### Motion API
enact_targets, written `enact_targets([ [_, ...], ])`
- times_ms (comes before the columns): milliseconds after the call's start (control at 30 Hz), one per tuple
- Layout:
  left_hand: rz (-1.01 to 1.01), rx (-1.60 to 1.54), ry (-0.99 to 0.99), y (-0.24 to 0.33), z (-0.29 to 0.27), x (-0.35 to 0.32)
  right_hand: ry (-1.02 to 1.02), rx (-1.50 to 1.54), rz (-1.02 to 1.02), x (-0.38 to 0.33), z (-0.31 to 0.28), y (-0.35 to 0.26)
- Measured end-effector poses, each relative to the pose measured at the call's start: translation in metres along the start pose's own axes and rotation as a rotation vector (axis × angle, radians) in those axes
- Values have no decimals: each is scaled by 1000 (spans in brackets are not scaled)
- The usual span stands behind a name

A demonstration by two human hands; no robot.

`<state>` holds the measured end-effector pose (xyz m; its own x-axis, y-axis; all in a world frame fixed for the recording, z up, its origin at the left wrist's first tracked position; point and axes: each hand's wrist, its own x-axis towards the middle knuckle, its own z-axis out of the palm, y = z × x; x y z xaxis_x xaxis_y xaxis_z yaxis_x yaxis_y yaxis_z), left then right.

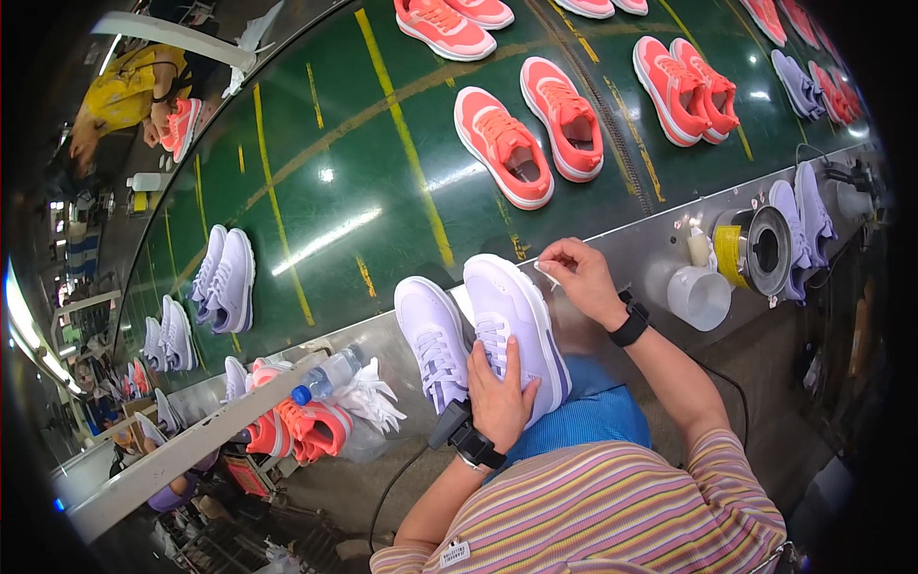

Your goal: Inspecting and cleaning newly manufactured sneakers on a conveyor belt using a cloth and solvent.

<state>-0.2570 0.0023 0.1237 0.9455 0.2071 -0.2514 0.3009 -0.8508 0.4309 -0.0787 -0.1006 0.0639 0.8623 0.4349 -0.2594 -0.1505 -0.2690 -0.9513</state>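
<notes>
A pair of lavender sneakers [508, 325] leans toe-outward against the metal edge in front of me. My left hand [501, 394] grips the right-hand shoe of the pair, its fingers over the laces and its thumb at the side. The other lavender shoe [428, 335] lies just left of it. By the toe, my right hand [581, 277] pinches a small white scrap [548, 275], perhaps cloth or tissue; its fingers are closed. The scrap is close to the shoe's side, and I cannot tell whether they touch.
A green conveyor belt [335, 182] carries several coral and lavender pairs, with coral sneakers [504, 148] nearest. Right: a translucent cup [699, 298], a yellow-wrapped roll [743, 251]. Left: a water bottle [330, 374], white gloves [374, 394], a rail [182, 448]. A co-worker [134, 91] holds a coral shoe.
</notes>
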Motion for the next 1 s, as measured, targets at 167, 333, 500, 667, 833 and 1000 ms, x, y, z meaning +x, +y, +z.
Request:
enact_targets([
  [167,-11,-10,-16,0,2,2,-121,-180,-286,37,20,-6],
  [333,-10,-19,17,-3,2,1,-176,-52,-176,31,31,-5],
  [500,-10,9,35,-2,5,3,-149,-103,-94,-35,4,12],
  [667,-21,-20,-1,-2,2,1,-130,-170,-37,-66,-42,4],
  [833,-22,-54,16,5,-4,1,46,-448,-11,-54,-78,14],
  [1000,45,-199,54,-1,-19,-12,-132,-573,-200,-74,-54,-4],
])
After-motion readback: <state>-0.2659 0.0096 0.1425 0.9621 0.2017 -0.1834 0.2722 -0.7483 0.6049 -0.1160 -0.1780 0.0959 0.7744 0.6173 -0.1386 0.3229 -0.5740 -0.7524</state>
